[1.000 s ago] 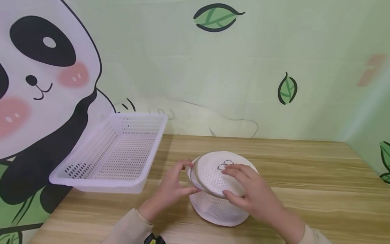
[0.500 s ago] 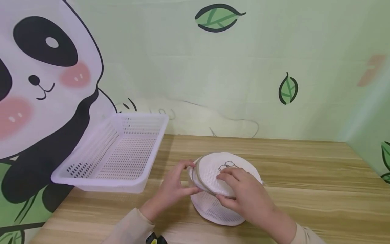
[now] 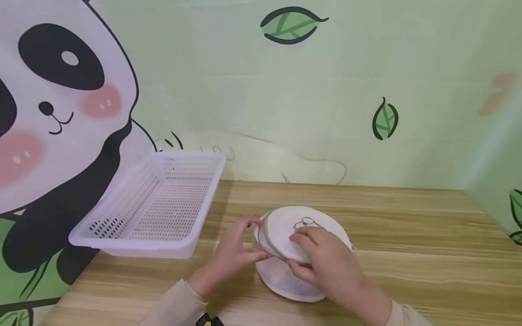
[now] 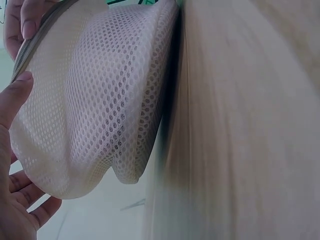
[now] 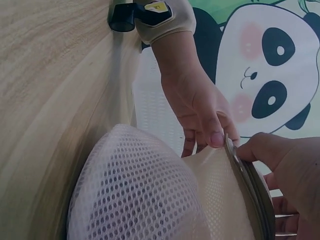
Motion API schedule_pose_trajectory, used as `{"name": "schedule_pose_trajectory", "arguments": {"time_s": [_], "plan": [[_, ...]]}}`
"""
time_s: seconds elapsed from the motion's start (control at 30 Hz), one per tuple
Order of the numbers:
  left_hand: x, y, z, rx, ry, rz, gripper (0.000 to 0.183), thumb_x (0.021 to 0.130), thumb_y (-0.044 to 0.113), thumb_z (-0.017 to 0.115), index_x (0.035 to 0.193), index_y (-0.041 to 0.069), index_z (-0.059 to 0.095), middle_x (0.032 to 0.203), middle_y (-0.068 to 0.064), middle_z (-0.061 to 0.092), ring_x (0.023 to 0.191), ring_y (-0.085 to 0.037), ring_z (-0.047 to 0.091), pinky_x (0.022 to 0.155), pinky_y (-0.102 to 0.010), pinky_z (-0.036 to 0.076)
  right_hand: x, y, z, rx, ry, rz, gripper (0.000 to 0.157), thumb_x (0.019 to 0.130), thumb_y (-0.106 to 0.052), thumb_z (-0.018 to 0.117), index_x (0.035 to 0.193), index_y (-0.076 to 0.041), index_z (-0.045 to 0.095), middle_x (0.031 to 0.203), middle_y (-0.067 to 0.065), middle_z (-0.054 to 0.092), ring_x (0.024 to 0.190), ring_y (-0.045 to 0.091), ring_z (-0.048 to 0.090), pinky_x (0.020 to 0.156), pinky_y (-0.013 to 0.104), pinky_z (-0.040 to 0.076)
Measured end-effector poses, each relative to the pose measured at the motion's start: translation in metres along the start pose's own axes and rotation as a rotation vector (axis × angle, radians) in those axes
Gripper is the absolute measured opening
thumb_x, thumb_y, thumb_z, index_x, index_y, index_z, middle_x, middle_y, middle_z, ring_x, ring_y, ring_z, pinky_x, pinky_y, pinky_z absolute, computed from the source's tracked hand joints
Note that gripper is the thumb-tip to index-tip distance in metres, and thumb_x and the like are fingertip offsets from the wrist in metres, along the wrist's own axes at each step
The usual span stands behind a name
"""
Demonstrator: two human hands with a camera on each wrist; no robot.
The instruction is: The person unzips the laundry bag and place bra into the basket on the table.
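Note:
A round white mesh laundry bag stands on the table, a bear outline drawn on its lid. A zipper with a greyish-beige band runs round the lid's edge. My left hand holds the bag's left side, thumb low and fingertips at the upper rim. From the right, my right hand grips the lid's front edge, with the thumb at the zipper band and the other fingers over the top. In the left wrist view, the mesh wall bulges and creases near the bottom.
A white perforated plastic basket stands to the left on the wooden table. Behind it rises a pale green backdrop printed with a panda and leaves. A black device shows at the left wrist.
My right hand has slid a little to the left along the lid's front edge, its fingers curling more. The left hand keeps its place on the bag.

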State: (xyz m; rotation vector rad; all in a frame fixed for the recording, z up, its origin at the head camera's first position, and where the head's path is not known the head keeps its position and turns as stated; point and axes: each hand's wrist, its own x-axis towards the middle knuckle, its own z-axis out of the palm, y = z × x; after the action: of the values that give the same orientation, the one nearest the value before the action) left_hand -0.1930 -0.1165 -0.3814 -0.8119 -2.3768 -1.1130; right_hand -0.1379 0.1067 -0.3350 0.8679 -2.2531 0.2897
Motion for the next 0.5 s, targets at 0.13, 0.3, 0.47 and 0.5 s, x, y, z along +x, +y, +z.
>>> {"name": "schedule_pose_trajectory", "arguments": {"time_s": [0.13,0.3,0.47,0.5], "plan": [[-0.0013,0.0027,-0.0002,0.009,0.026,0.022,0.063,0.058,0.016,0.090,0.109,0.008,0.054,0.120,-0.011,0.065,0.110,-0.025,0.061,0.095,-0.043,0.051,0.0017,-0.0043,0.0016,-0.084,0.035,-0.028,0.038,0.067,-0.029,0.080,0.095,-0.008,0.067,0.100,0.006,0.068,0.094,0.021,0.066,0.082,0.032,0.056],[-0.0022,0.0069,0.0013,-0.017,0.039,-0.012,0.060,0.060,0.012,0.089,0.109,0.008,0.055,0.118,-0.011,0.065,0.112,-0.028,0.061,0.097,-0.046,0.050,0.0020,-0.0045,0.0045,-0.103,0.126,-0.070,0.029,0.067,-0.022,0.074,0.090,-0.005,0.067,0.095,0.007,0.070,0.087,0.021,0.067,0.075,0.031,0.058],[-0.0018,0.0085,0.0036,-0.024,0.048,-0.029,0.056,0.063,0.012,0.087,0.108,0.007,0.055,0.117,-0.012,0.066,0.113,-0.029,0.061,0.098,-0.048,0.049,0.0025,-0.0030,0.0038,-0.076,0.185,-0.061,0.019,0.071,-0.016,0.070,0.086,-0.004,0.069,0.093,0.006,0.071,0.087,0.019,0.068,0.073,0.029,0.058],[-0.0019,0.0083,0.0038,-0.024,0.049,-0.027,0.055,0.064,0.012,0.087,0.108,0.006,0.055,0.118,-0.012,0.066,0.114,-0.030,0.061,0.099,-0.048,0.049,0.0028,-0.0024,0.0037,-0.072,0.198,-0.057,0.016,0.075,-0.017,0.066,0.085,-0.004,0.069,0.093,0.006,0.071,0.087,0.019,0.069,0.072,0.029,0.058]]}}
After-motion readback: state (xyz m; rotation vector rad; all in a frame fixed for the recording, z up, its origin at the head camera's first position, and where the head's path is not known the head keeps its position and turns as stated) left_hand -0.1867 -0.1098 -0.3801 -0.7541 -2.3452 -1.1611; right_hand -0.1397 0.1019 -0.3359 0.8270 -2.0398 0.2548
